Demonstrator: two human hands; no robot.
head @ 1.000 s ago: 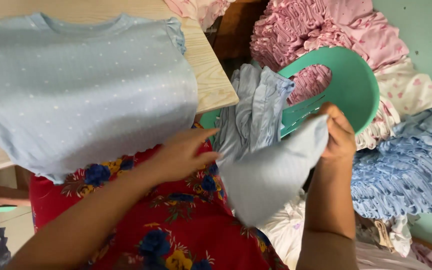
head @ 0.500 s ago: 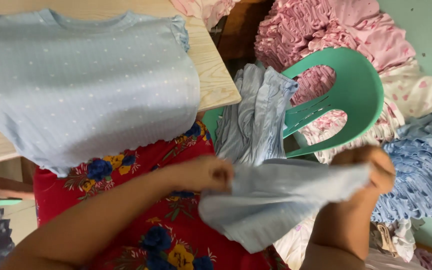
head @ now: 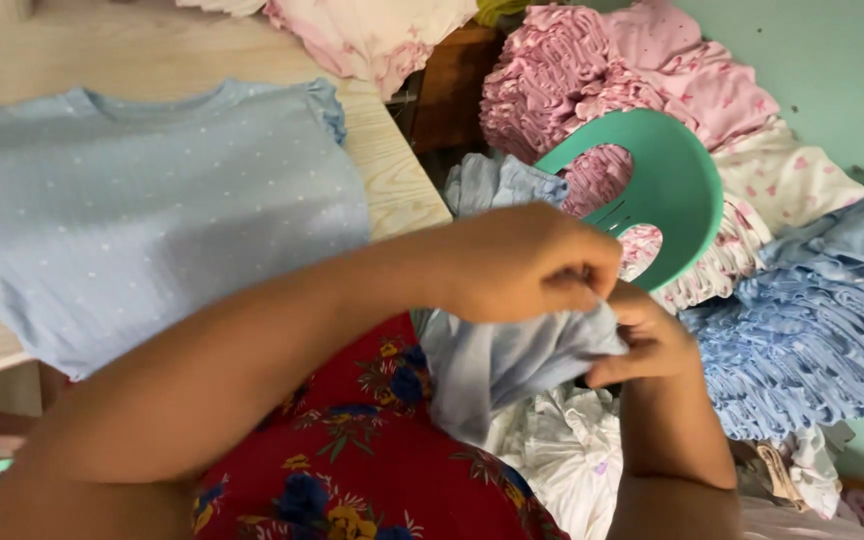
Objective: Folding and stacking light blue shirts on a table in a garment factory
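Here both the left hand [head: 527,265] and right hand [head: 647,340] pinch a pale blue cloth [head: 512,360].

The left hand [head: 522,265] and right hand [head: 647,340] meet at picture centre, fingers [head: 592,290] pinching a pale blue cloth piece [head: 502,365] that hangs over a red floral skirt [head: 352,450]. At ten o'clock a dotted blue top [head: 162,210] lies flat on the desk [head: 392,170]. At two o'clock stands a green plastic chair [head: 682,180] among pink garments [head: 592,70]; ruffled blue garments [head: 812,340] lie at three o'clock.
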